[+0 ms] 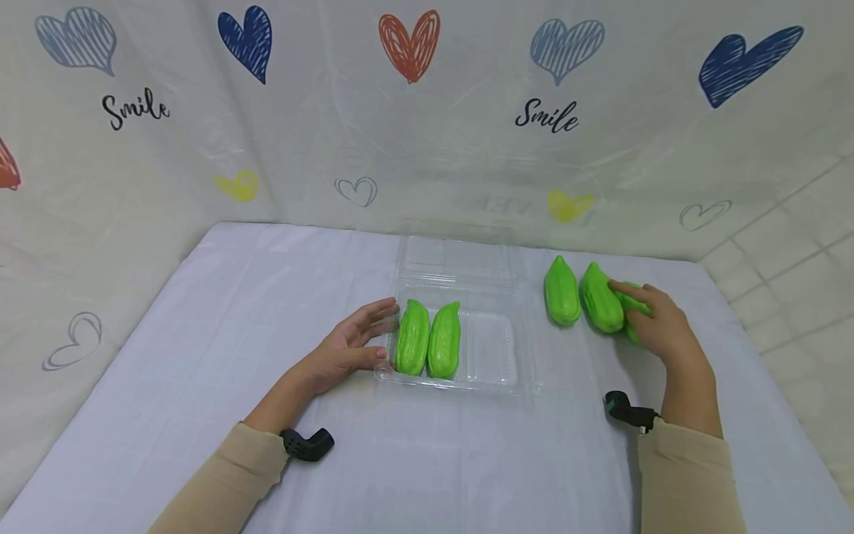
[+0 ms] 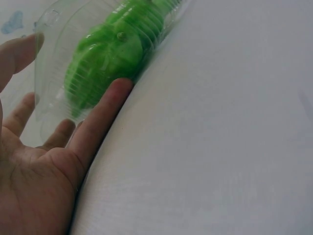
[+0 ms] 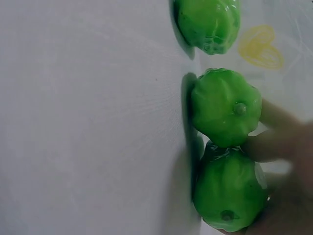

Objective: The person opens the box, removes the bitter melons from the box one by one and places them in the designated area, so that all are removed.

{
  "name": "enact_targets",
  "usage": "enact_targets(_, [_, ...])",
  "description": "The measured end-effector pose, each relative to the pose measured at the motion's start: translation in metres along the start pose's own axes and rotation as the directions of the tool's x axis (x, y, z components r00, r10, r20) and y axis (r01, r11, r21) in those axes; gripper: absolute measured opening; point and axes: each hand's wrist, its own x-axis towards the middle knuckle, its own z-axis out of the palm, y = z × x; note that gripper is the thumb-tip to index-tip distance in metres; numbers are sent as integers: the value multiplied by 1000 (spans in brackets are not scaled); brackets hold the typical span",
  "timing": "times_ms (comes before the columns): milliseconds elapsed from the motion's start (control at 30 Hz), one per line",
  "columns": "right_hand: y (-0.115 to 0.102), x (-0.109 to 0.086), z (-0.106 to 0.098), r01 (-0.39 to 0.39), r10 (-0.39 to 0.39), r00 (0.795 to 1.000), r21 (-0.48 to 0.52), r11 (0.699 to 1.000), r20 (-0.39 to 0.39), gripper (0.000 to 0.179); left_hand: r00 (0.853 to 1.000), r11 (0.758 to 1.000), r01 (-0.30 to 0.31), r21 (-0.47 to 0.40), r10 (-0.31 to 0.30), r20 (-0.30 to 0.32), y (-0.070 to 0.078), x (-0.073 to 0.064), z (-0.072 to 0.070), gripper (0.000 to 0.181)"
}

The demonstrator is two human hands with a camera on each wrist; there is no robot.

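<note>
Left hand [image 1: 343, 348], fingers spread, rested against the clear plastic open-lidded box [image 1: 490, 345] holding two glossy green ribbed gourds [image 1: 413, 337]; right hand [image 1: 660, 326] was at three matching loose gourds [image 1: 563, 291] rightward, pinch unclear, so one centred hold clear of neighbours seemed best.

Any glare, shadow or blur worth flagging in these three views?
Head: mostly even light, small glints on the clear container; left wrist: its ribbed wall distorts the green vegetable behind it; right wrist: shadows on the cloth beside the vegetables, right hand dim and blurred.
</note>
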Motion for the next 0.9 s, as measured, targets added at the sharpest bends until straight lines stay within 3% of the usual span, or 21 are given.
enact_targets(133, [1,1,1,32,-32,999,-11,999,-4,51,1000,1000,0,-3,0,1,0,0,0,83])
enact_targets(267, [3,1,3,45,-47,997,-26,999,-64,53,1000,1000,0,1,0,0,-1,0,0,82])
enact_targets(500, [8,-4,-2,-99,94,986,-32,995,-138,66,1000,1000,3,9,-3,3,0,2,1,81])
enact_targets(700, [4,-9,-10,-189,191,977,24,982,-92,70,1000,1000,-3,10,3,-1,0,2,0,81])
enact_targets(900, [2,-11,-16,-187,187,982,-15,982,-8,69,1000,1000,-7,2,7,1,-1,1,0,82])
